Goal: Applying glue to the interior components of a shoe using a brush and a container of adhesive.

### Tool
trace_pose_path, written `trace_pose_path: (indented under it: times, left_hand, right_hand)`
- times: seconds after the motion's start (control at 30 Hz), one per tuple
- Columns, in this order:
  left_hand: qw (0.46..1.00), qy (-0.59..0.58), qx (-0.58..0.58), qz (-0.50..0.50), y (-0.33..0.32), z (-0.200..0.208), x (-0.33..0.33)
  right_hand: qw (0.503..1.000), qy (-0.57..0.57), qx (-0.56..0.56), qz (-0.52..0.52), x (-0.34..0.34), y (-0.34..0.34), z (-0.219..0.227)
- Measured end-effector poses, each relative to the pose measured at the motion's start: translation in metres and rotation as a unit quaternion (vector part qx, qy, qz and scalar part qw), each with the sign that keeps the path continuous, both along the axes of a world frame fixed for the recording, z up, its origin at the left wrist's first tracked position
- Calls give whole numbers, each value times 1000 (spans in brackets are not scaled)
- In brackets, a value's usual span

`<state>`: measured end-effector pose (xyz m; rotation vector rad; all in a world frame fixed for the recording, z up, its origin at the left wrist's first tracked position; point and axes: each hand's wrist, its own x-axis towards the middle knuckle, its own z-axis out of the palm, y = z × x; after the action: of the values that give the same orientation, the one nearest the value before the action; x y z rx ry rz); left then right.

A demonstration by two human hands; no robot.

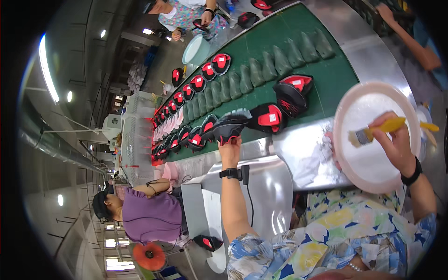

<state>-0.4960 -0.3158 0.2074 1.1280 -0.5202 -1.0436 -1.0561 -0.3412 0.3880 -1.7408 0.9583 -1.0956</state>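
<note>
My left hand [229, 151] is raised at the near edge of a green conveyor belt [333, 70], its fingers closed on a black shoe upper [229, 127] with red at its lower edge. Pinched in my right hand [396, 144] is a brush [364, 136] with a yellow handle and pale bristles. The brush is over a round pink basin [347, 175] with white contents. Close by my left hand, more black uppers with red linings [268, 117] lie along the belt. Another upper [294, 95] sits farther right, its red inside showing.
Dark green foot-shaped pieces [255, 72] run in a row along the belt's middle. Crumpled white sheeting [322, 161] lies left of the basin. A person in purple [151, 212] stands left, another in a floral apron [186, 16] across the belt. A bare arm [410, 39] shows upper right.
</note>
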Motion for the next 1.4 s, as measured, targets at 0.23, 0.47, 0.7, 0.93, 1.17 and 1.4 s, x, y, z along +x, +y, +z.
trace_pose_path:
  times: [0.23, 0.47, 0.7, 0.93, 1.17, 1.4]
  left_hand:
    - [990, -11, 79, 115, -48, -75, 90]
    - [849, -267, 320, 326, -67, -62, 48]
    - [759, -650, -26, 30, -85, 57, -133]
    - [509, -750, -192, -377, 14, 59, -217]
    - [864, -287, 350, -220, -22, 33, -192]
    - [890, -108, 368, -247, -57, -5, -155]
  right_hand:
    - [992, 85, 88, -25, 4, -14, -5]
    - [985, 134, 110, -24, -4, -10, -2]
    - [984, 176, 26, 12, -12, -3, 12]
    - [984, 175, 2, 39, -42, 0, -10]
    - [955, 245, -61, 159, -28, 7, -38]
    - [968, 205, -27, 142, -33, -3, -13]
